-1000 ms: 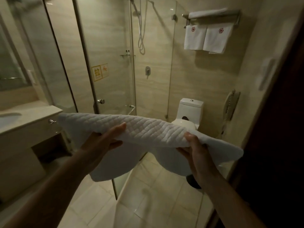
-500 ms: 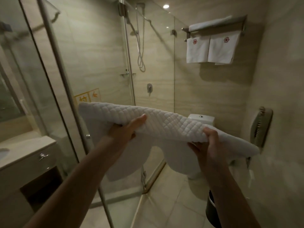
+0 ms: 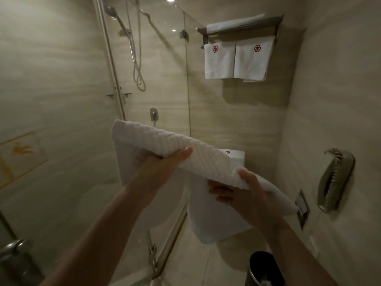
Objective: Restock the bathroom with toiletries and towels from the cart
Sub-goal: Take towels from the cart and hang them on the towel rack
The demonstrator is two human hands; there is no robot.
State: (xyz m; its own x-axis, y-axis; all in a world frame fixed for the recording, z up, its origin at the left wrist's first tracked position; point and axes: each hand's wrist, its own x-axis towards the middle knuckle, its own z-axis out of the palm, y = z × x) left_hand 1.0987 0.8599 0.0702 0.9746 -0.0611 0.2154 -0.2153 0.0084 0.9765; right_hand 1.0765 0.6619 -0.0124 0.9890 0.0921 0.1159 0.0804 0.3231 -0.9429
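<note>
Bathroom (image 3: pixel 237 120), towel (image 3: pixel 165 141) in both hands (image 3: pixel 160 168) (image 3: pixel 243 195)

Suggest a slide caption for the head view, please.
Left hand and right hand hold a quilted white towel below the wall towel rack.

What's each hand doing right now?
Left hand: grips the white towel, thumb on top.
Right hand: grips the white towel too, thumb on top.

Red flower emblems (image 3: pixel 215 49) mark two hanging towels (image 3: pixel 219 62); the yellow sticker (image 3: pixel 20 155) is unreadable.
</note>
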